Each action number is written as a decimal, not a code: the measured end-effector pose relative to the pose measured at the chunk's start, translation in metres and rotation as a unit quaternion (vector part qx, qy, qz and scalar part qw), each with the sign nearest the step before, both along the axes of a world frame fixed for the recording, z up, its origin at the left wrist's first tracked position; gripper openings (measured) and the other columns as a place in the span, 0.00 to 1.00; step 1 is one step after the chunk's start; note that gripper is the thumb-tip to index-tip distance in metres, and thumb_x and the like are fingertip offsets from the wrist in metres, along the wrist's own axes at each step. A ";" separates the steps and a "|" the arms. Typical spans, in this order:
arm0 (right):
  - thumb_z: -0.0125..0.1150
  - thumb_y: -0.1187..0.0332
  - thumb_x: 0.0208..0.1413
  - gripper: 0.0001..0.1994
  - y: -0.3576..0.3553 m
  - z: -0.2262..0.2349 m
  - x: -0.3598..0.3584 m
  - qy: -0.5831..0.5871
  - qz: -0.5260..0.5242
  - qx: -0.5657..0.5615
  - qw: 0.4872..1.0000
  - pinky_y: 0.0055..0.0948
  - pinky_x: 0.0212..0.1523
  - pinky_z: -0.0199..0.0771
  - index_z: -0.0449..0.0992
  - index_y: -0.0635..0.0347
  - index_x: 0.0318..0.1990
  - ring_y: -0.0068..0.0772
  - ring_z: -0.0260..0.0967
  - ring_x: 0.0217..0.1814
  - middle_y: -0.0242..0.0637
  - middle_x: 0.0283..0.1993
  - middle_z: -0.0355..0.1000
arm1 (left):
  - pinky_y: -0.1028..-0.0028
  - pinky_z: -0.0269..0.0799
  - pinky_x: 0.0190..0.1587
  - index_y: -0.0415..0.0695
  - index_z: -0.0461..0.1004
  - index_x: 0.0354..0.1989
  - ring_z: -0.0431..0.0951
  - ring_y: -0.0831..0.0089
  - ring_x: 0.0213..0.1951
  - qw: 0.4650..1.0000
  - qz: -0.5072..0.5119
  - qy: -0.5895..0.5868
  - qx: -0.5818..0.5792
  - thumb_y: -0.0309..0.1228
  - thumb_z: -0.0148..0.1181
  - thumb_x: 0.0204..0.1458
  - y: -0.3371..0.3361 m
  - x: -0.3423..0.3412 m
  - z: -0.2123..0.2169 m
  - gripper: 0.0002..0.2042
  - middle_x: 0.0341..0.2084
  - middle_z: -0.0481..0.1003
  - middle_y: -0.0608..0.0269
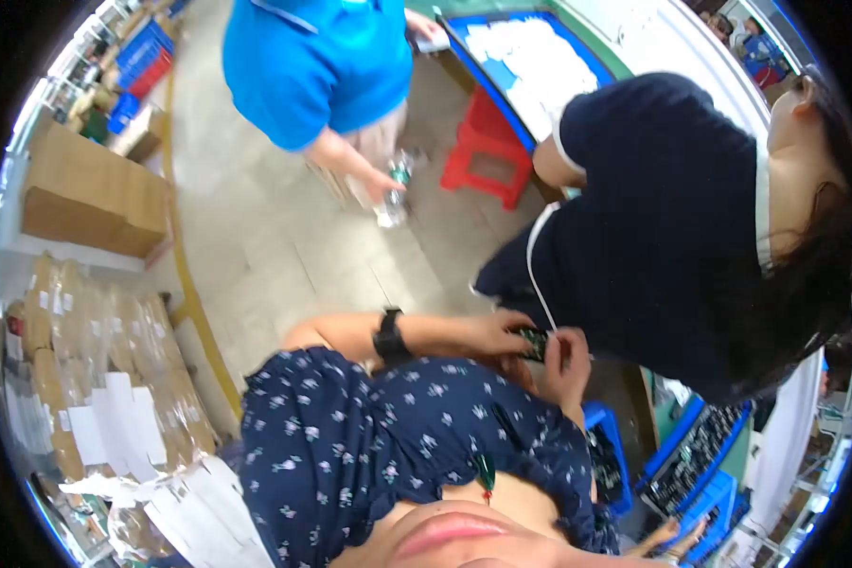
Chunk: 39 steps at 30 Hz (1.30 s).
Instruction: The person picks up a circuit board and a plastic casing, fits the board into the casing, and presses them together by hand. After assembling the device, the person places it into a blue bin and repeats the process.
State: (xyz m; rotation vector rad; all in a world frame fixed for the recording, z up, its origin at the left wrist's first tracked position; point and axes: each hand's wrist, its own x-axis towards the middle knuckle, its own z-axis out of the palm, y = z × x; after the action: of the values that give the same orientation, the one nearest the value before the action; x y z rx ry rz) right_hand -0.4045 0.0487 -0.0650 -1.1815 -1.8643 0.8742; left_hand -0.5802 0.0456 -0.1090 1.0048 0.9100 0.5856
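Note:
My left hand (pixel 504 331) and my right hand (pixel 566 363) meet in front of my chest, both closed on a small dark green circuit board (pixel 536 342). The left forearm comes in from the left and wears a black watch (pixel 388 334). My navy flowered top (pixel 398 435) fills the lower middle of the view and hides the right forearm. A person in a dark navy top (pixel 672 218) leans in right beside my hands.
A person in a blue shirt (pixel 322 66) stands farther off holding a clear bottle (pixel 393 194). A red stool (pixel 483 151) stands by a blue tray of white pieces (pixel 530 57). Blue bins of dark parts (pixel 691 464) lie at the lower right. Cardboard boxes (pixel 95 194) and wrapped packages (pixel 114 360) line the left.

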 end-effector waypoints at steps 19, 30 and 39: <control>0.53 0.79 0.51 0.02 0.057 -0.004 -0.002 -0.022 0.018 0.025 0.999 0.20 0.23 0.58 0.68 0.64 0.32 0.24 0.59 0.23 0.35 0.29 0.62 | 0.79 0.70 0.32 0.39 0.63 0.53 0.74 0.77 0.31 0.993 0.025 0.046 0.107 0.28 0.50 0.52 0.055 0.012 -0.013 0.19 0.40 0.71 0.57; 0.53 0.77 0.52 0.02 0.026 0.034 -0.027 0.019 -0.004 0.081 0.997 0.19 0.24 0.57 0.68 0.64 0.32 0.23 0.57 0.25 0.36 0.32 0.62 | 0.77 0.67 0.22 0.42 0.63 0.52 0.71 0.78 0.21 0.990 0.090 -0.064 0.085 0.27 0.49 0.51 0.004 -0.003 0.057 0.18 0.23 0.70 0.63; 0.55 0.79 0.48 0.05 0.042 0.087 -0.041 0.020 0.062 0.212 0.975 0.21 0.24 0.61 0.68 0.62 0.32 0.27 0.60 0.25 0.38 0.32 0.64 | 0.77 0.68 0.42 0.41 0.64 0.52 0.71 0.78 0.40 0.898 0.274 0.023 0.344 0.24 0.49 0.42 0.019 -0.022 0.100 0.23 0.41 0.71 0.60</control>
State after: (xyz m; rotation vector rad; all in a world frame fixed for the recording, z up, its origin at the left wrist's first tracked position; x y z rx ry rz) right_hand -0.4456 0.0910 0.0220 -0.7855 -1.9809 0.5190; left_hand -0.6019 0.0643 -0.0090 1.3966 1.0597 1.4374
